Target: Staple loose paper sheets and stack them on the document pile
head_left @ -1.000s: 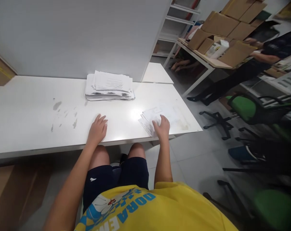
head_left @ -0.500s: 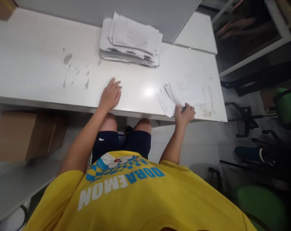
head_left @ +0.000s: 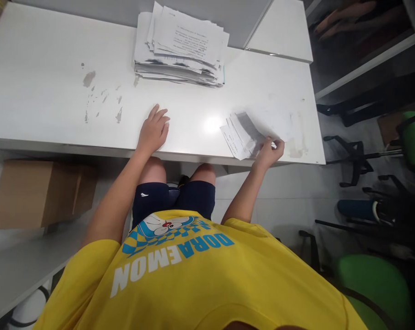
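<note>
My left hand rests on the white table with its fingers apart and nothing in it. Near the front edge, my right hand pinches one side of a sheet of paper, which bends up and shows a grey, shaded face. Beneath and to the left of that sheet, several printed papers lie fanned out on the table. Farther back stands a thick stack of papers, its top sheets askew and printed.
The white table has grey stains left of my left hand and near its right end. A grey panel borders the back. Below on the left sits a cardboard box. Green chairs and a person's legs are at the right.
My right hand has moved slightly right and up, and the sheet in it is now bent upward, showing its grey side. The left hand stays on the table. The view has shifted slightly.
</note>
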Motion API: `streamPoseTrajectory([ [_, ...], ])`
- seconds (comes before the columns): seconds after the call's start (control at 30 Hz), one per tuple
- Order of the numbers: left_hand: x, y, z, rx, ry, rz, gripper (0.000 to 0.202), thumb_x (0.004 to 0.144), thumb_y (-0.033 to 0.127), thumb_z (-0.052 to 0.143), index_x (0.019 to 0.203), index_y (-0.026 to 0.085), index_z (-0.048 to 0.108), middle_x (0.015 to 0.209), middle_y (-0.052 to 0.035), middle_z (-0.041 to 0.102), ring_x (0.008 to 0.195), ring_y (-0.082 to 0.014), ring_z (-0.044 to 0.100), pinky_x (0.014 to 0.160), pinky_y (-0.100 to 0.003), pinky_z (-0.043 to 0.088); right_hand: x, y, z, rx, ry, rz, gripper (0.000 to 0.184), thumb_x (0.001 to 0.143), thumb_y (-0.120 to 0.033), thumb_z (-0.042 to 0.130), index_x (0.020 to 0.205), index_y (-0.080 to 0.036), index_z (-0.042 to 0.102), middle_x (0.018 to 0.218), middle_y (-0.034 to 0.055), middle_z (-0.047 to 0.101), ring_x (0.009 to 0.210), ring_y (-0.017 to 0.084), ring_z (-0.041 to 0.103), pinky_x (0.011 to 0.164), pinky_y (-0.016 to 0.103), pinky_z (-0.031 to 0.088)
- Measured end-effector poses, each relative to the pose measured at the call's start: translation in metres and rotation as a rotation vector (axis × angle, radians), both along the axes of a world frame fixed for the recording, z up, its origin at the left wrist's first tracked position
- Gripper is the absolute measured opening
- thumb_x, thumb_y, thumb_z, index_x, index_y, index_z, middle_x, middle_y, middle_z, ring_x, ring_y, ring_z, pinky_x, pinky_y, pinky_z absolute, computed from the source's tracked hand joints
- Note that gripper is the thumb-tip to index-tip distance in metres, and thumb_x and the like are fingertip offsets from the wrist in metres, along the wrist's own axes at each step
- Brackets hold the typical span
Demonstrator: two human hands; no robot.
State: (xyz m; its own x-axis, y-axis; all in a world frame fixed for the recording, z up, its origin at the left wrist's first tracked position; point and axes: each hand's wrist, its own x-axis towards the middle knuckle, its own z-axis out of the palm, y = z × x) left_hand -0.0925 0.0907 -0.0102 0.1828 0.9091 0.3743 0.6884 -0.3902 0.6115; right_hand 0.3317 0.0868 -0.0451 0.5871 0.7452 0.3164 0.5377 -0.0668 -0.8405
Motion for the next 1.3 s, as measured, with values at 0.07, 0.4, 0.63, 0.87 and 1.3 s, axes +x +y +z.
streamPoseTrajectory([
  [0.07, 0.0, 0.0, -0.001, 0.009, 0.016, -0.005, 0.059, 0.099, 0.063, 0.029, 0.119, 0.021, 0.064, 0.143, -0.0114, 0.056, 0.151, -0.0289, 0.03, 0.124, -0.047, 0.025, -0.005, -0.002, -0.002, 0.114, 0.088, -0.086, 0.023, 0.092, -0.041, 0.044, 0.101, -0.021, 0.053, 0.104, 0.004, 0.053, 0.094, 0.019, 0.065, 0.09, 0.043, 0.056],
  [0.4, 0.0, -0.014, 0.013, 0.102, 0.066, -0.074, 0.05, 0.098, 0.06, 0.037, 0.116, 0.023, 0.065, 0.139, -0.0107, 0.059, 0.148, -0.0337, 0.034, 0.121, -0.058, 0.023, -0.041, -0.032, 0.017, 0.249, 0.385, 0.162, 0.027, 0.089, -0.039, 0.052, 0.108, -0.02, 0.059, 0.117, 0.0058, 0.064, 0.114, 0.018, 0.062, 0.104, 0.043, 0.049],
  [0.63, 0.084, -0.119, -0.015, -0.193, -0.403, -0.193, 0.042, 0.093, 0.051, 0.053, 0.068, 0.021, 0.067, 0.073, -0.0071, 0.068, 0.074, -0.0204, 0.066, 0.079, -0.037, 0.052, -0.096, -0.077, 0.01, 0.152, 0.485, 0.161, 0.025, 0.08, -0.032, 0.058, 0.102, -0.02, 0.058, 0.113, 0.007, 0.066, 0.113, 0.021, 0.063, 0.1, 0.042, 0.051],
  [0.87, 0.131, -0.152, -0.027, -0.622, -0.835, -0.171, 0.037, 0.08, 0.057, 0.07, 0.093, 0.022, 0.075, 0.098, -0.0096, 0.074, 0.093, -0.0245, 0.068, 0.084, -0.034, 0.052, -0.12, -0.109, -0.001, -0.052, 0.329, 0.227, 0.064, 0.086, -0.03, 0.045, 0.148, -0.023, 0.033, 0.151, 0.0141, 0.043, 0.139, 0.024, 0.046, 0.103, 0.048, 0.05],
  [1.3, 0.131, -0.131, -0.016, -0.512, -1.305, 0.439, 0.041, 0.072, 0.054, 0.081, 0.069, 0.018, 0.062, 0.057, 0.0024, 0.058, 0.057, -0.0114, 0.056, 0.059, -0.024, 0.045, -0.128, -0.11, 0.012, -0.114, 0.372, 0.393, 0.064, 0.083, -0.035, 0.058, 0.142, -0.02, 0.043, 0.148, 0.0171, 0.05, 0.14, 0.023, 0.046, 0.109, 0.044, 0.046],
])
